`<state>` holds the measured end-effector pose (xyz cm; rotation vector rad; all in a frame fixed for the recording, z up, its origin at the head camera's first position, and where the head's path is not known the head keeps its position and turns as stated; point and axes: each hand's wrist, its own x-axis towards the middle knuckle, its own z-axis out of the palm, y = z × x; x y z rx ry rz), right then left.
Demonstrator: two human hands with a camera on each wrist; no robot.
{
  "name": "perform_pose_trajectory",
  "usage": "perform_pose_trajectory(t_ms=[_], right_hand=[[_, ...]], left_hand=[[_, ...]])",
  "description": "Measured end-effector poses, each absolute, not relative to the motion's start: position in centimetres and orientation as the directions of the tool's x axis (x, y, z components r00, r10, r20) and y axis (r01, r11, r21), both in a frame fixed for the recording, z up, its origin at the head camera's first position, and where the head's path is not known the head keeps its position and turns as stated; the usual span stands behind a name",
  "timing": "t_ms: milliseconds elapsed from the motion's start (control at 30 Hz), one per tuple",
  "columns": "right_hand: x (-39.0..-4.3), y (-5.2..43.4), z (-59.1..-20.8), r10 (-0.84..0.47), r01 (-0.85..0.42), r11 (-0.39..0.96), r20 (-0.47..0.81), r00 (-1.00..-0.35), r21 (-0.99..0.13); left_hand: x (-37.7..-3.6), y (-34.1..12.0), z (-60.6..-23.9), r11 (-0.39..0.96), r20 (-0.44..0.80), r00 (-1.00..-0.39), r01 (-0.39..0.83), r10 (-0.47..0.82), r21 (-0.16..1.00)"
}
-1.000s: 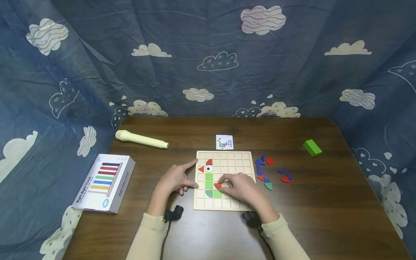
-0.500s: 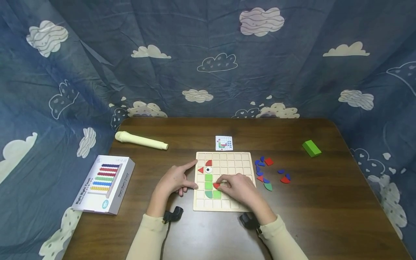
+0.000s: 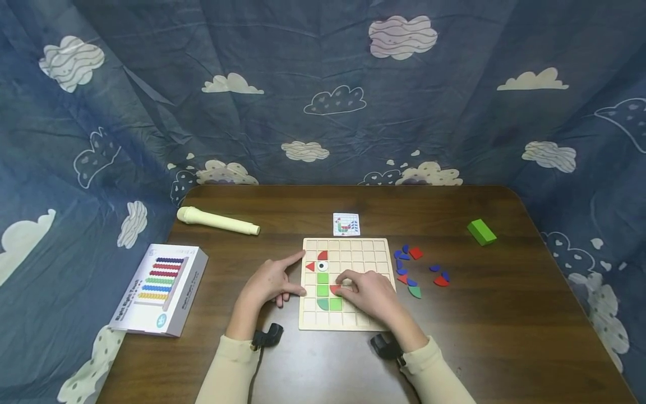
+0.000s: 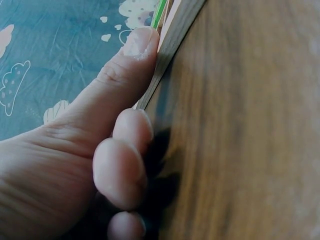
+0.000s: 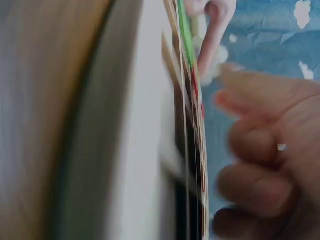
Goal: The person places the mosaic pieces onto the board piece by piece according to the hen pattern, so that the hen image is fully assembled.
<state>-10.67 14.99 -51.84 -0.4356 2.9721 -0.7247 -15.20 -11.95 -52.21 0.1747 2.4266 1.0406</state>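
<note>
A wooden grid board (image 3: 363, 259) lies flat on the table. My left hand (image 3: 266, 283) has its straight index finger and thumb spread against the board's left edge, its other fingers bent below. In the left wrist view, the thumb (image 4: 115, 75) touches the board's side. My right hand (image 3: 372, 293) pinches a red quarter-circle piece (image 3: 334, 289) between thumb and index finger, just right of a green square (image 3: 322, 290). The fingers partly cover this piece. Other pieces on the board include a red triangle (image 3: 310, 266), an eye tile (image 3: 322, 266) and a green quarter-circle (image 3: 322, 304).
Loose blue, red and green pieces (image 3: 414, 292) lie right of the board. A pattern card (image 3: 346, 224) is behind it. Farther out are a green block (image 3: 481, 232), a cream toy microphone (image 3: 218, 220) and an abacus box (image 3: 158, 289). A cloud-print curtain (image 3: 303, 129) surrounds the table.
The pinched red piece has shifted very slightly left over the board with my right hand. My left hand keeps its place at the board's edge. The head view has tilted a little.
</note>
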Motion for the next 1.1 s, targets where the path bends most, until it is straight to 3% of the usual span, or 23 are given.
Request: perform_pose_trajectory(t_ms=[167, 300, 500, 800, 1100], right_hand=[[-11.9, 19.3, -50.7, -0.143, -0.165, 0.838, 0.083, -0.986, -0.521], [-12.9, 24.5, -50.7, 0.041, -0.012, 0.840, 0.087, -0.995, -0.542], [-13.4, 29.5, -52.2, 0.201, 0.203, 0.843, -0.058, -0.978, -0.498], [-13.8, 29.7, -52.7, 0.215, 0.238, 0.876, -0.102, -0.971, -0.419], [-14.2, 29.9, -52.6, 0.192, 0.195, 0.898, -0.046, -0.980, -0.394]], left_hand=[[-15.2, -11.9, -52.3, 0.702, -0.400, -0.870, -0.092, 0.289, 0.706], [-15.2, -12.0, -52.4, 0.701, -0.410, -0.866, -0.101, 0.287, 0.706], [-15.1, -12.0, -52.3, 0.696, -0.404, -0.866, -0.095, 0.294, 0.711], [-15.1, -12.0, -52.0, 0.702, -0.393, -0.871, -0.082, 0.295, 0.708], [-15.1, -11.5, -52.1, 0.776, -0.383, -0.886, -0.044, 0.260, 0.629]])
